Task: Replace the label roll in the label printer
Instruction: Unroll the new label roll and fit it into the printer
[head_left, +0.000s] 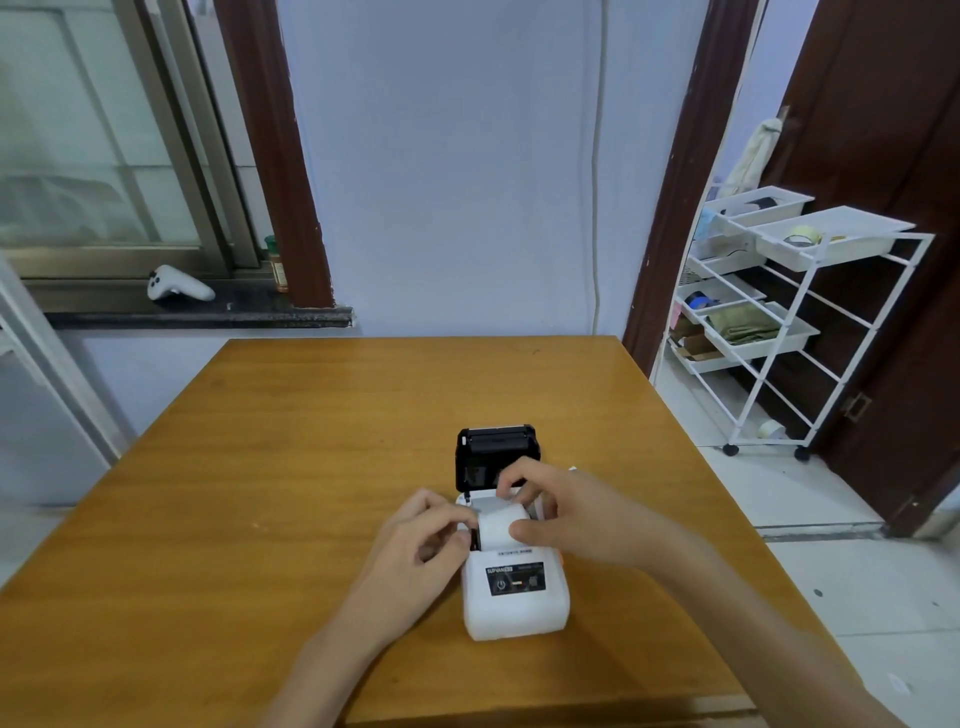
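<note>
Over the open printer (514, 592), both hands grip the roll (503, 529).

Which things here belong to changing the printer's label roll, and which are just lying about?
Part of the job: label printer, its open lid, label roll, left hand, right hand.

Lying about: game controller, bottle, white trolley.

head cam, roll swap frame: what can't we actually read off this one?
- Seating of the white label roll in the white label printer: head view, the left hand and right hand cover both ends and the bay.
- Inside of the black flipped-up lid: dark, detail lost.
- Printer's dark control panel: small print too small to read.
- Near edge of the wooden table: cut off by the frame bottom.
</note>
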